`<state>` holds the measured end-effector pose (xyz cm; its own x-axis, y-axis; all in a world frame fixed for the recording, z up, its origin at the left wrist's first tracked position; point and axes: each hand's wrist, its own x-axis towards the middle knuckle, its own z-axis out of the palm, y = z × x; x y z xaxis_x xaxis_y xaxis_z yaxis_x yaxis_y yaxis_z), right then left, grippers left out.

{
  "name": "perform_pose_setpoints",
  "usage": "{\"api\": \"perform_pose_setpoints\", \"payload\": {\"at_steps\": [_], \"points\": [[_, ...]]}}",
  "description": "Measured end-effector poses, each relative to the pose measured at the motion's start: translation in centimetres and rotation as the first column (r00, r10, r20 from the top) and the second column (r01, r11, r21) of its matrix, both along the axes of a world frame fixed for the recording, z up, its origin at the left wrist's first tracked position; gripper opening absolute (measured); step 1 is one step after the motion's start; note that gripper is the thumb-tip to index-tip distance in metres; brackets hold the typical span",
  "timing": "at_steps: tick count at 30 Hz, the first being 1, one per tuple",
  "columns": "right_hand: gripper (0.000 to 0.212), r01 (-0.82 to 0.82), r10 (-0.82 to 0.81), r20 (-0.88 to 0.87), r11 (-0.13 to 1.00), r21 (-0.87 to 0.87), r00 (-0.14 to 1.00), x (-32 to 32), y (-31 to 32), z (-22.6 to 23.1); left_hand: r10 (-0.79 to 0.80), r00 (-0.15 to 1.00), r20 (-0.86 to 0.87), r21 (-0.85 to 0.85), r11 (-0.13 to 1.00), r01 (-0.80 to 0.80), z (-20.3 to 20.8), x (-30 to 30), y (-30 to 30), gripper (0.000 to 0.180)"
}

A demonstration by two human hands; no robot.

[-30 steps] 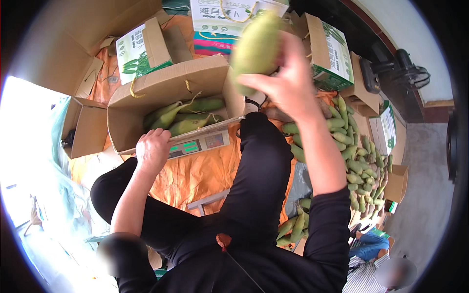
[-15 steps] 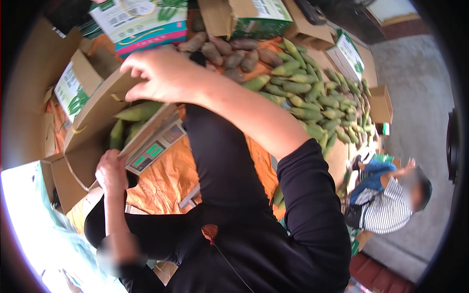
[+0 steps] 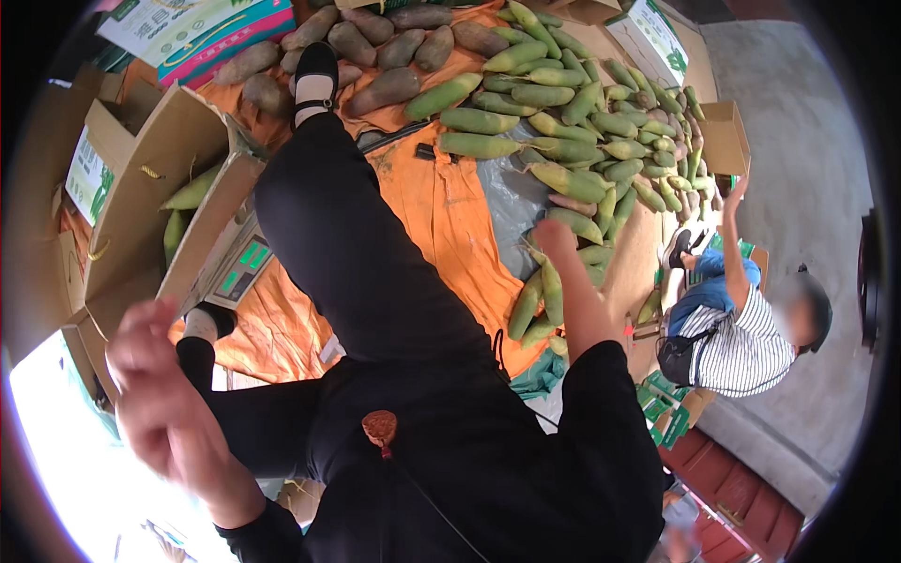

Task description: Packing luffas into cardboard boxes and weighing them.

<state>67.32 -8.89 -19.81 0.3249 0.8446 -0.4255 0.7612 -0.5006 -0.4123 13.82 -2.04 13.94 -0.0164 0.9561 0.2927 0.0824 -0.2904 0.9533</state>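
Observation:
My right hand (image 3: 556, 238) reaches over the near edge of a heap of green radishes (image 3: 574, 183); its fingers are blurred and hidden, so whether it grips one cannot be told. On the left, my left hand (image 3: 155, 394) hangs in the air in front of an open cardboard box (image 3: 141, 225). Its fingers are loosely bent and apart, smeared by motion, with nothing seen in them. Green radishes (image 3: 190, 190) lie inside the box. Beside the box a scale (image 3: 235, 267) shows lit green digits, partly hidden by the box's flap.
Brownish-purple radishes (image 3: 385, 91) lie at the far side on an orange sheet (image 3: 422, 206). Printed cartons (image 3: 188, 38) stand behind them. My bent leg (image 3: 338, 244) lies between box and heap. A person in a striped shirt (image 3: 741, 352) sits at the right.
My right arm has swung from over the box to the heap at the right. My left hand has let go of the box's edge and come nearer. The view has shifted rightward.

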Motion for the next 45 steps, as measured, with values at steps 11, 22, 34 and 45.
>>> {"api": "perform_pose_setpoints", "payload": {"at_steps": [11, 22, 34, 45], "points": [[0.027, 0.115, -0.076, 0.174, 0.967, -0.225, 0.982, 0.4, -8.5, -5.4, -0.502, 0.534, 0.681, 0.064, 0.767, 0.639, 6.1, 6.0, -0.9, 0.011], [0.062, 0.181, -0.032, 0.355, 0.901, -0.395, 0.934, 1.6, -6.2, -2.0, -0.612, 0.381, 0.693, 0.315, 0.732, 0.604, 2.9, 7.7, -0.3, 0.005], [0.080, 0.049, 0.218, 0.342, 0.778, -0.626, 0.914, 0.2, -5.2, -3.9, -0.413, 0.458, 0.787, 0.254, 0.894, 0.369, 3.8, 9.4, -0.6, 0.007], [0.031, 0.055, 0.116, 0.350, 0.895, -0.442, 0.930, 2.0, -8.7, -5.4, -0.624, 0.394, 0.675, 0.232, 0.687, 0.688, 3.0, 5.2, 0.1, 0.014]]}}
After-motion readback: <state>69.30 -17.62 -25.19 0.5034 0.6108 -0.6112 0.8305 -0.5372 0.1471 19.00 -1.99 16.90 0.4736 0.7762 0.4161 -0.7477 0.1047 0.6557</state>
